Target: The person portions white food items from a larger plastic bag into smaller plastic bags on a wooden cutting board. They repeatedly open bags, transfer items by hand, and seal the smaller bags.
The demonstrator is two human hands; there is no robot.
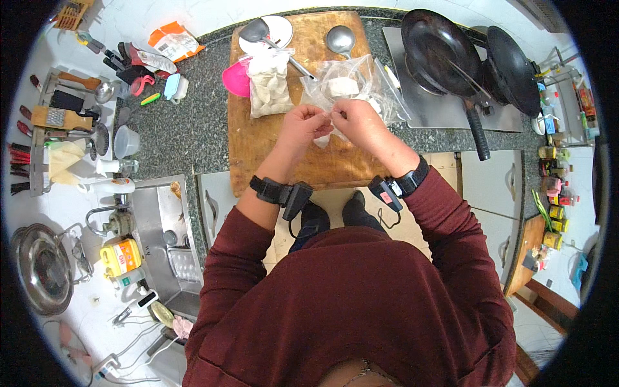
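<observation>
Both hands meet over the wooden cutting board (258, 155), fingertips pinched close together. My left hand (304, 124) and my right hand (358, 120) grip the near edge of a see-through plastic bag (364, 68). A white block (343, 87) shows through the film just beyond the fingers; a whitish bit of film hangs below them. Exactly how the fingertips hold the plastic is too small to make out. Left of my hands stands a filled zip bag (269, 87) of pale, greyish-white pieces, beside a bright pink bowl (236, 79).
At the board's far side lie a white plate (276, 31), a dark spatula (255, 30) and a metal ladle (340, 40). A black wok (433, 48) stands on the stove at right, its handle pointing toward me. The sink (169, 219) is at lower left.
</observation>
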